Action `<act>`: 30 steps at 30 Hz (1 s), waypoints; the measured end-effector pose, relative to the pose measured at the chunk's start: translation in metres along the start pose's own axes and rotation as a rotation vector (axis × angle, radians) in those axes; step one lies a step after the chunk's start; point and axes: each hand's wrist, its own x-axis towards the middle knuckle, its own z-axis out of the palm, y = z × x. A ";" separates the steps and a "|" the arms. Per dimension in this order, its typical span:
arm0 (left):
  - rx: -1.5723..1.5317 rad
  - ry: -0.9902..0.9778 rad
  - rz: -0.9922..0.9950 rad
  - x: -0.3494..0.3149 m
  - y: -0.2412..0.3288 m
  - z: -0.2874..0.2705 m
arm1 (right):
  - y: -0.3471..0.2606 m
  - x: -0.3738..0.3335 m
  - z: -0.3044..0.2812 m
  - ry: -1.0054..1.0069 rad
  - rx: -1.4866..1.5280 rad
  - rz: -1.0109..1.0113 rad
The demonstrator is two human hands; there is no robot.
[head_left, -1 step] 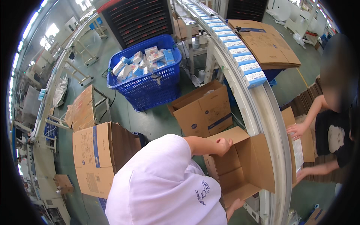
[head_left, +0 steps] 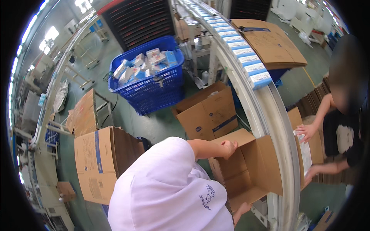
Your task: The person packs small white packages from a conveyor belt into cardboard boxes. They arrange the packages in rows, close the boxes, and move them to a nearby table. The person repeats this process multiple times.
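Observation:
An open cardboard box (head_left: 233, 167) is tilted toward me beside the conveyor, its flaps folded outward and bare brown cardboard showing inside. My left hand (head_left: 229, 149) is closed on its far upper flap, fingers curled over the edge. Lower down, my right hand (head_left: 242, 211) holds the near flap's edge; some of its fingers are hidden by the cardboard. My white sleeve and shirt cover the lower middle of the view.
A curved conveyor (head_left: 266, 111) carries a row of blue-and-white small boxes (head_left: 254, 69). Across it a co-worker's hands (head_left: 306, 133) hold white packs at another carton (head_left: 296, 119). A blue basket (head_left: 148, 90) of small boxes, a standing carton (head_left: 206, 115) and stacked flat cartons (head_left: 94, 165) surround me.
The view shifts slightly. Across the conveyor, the co-worker's hands move a little over the white packs. Both my hands stay on the cardboard box.

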 end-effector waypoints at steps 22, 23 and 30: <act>-0.182 -0.160 -0.257 -0.014 0.013 -0.034 | -0.027 -0.009 -0.021 -0.175 -0.158 0.053; -0.286 -0.242 -0.268 -0.019 0.015 -0.046 | -0.026 -0.008 -0.021 -0.182 -0.139 0.052; -0.150 -0.224 -0.309 -0.004 0.007 -0.017 | -0.022 -0.012 -0.018 -0.203 0.014 -0.072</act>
